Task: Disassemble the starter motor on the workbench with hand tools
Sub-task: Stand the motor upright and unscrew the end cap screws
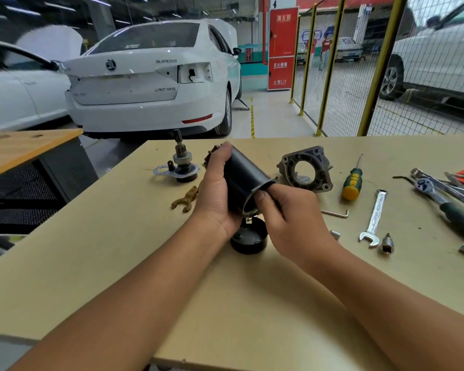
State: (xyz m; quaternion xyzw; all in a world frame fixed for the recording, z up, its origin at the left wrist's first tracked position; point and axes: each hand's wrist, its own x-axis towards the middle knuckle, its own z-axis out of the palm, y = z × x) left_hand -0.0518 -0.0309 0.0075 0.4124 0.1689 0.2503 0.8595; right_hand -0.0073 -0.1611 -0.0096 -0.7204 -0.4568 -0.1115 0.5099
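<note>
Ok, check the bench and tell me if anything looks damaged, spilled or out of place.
Nothing stands out. Both hands, left and right, hold the black housing above the end cap. The other parts and tools lie apart on the bench, with no spill or visible damage.

- We have one head view only, so no second view shares any of the scene.
- We look forward and down from above the workbench (65,277), both forearms entering from the bottom edge.
- The left hand (214,188) and right hand (292,218) sit near us at centre.
- Beyond the fingers (227,149), the wide lens takes in a white car (150,84) and a wire fence (354,84).
</note>
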